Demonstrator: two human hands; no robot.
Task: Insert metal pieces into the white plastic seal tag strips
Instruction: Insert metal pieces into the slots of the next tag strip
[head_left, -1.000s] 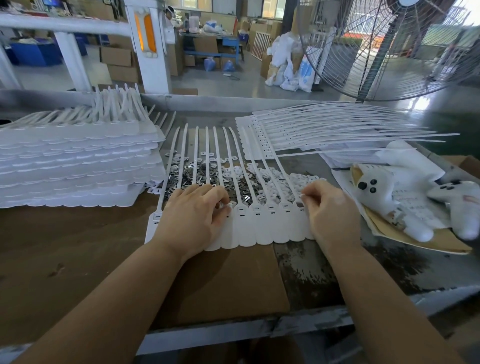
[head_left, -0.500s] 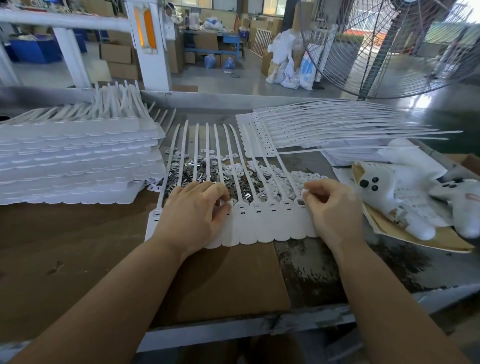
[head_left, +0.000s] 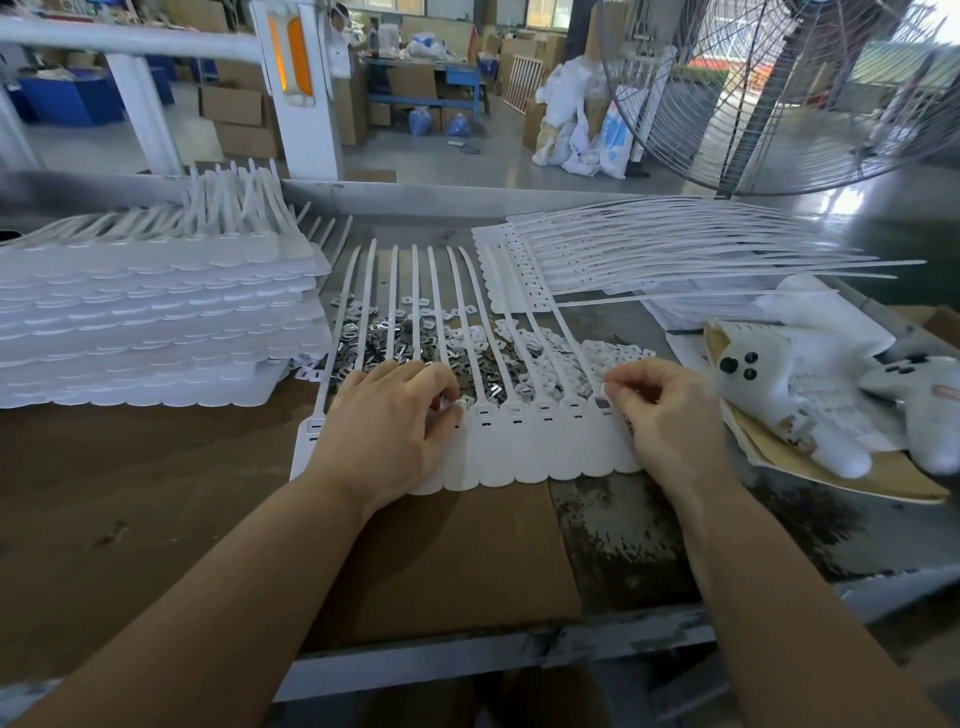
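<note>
We see a joined sheet of white seal tag strips (head_left: 524, 441) lying flat on the bench (head_left: 623, 540), tails pointing away over a loose pile of metal pieces (head_left: 395, 348). Our left hand (head_left: 387, 431) rests on the sheet's left part, its fingers (head_left: 441, 382) curled and pinching a small white piece (head_left: 458, 404) at a tag head. Our right hand (head_left: 670, 415) sits at the sheet's right end, fingertips pressed together; what they pinch, we cannot tell. A tall stack of tag sheets (head_left: 156, 322) stands to the left.

workbench (head_left: 623, 540), cardboard sheet (head_left: 457, 561), tag strips (head_left: 524, 447)
</note>
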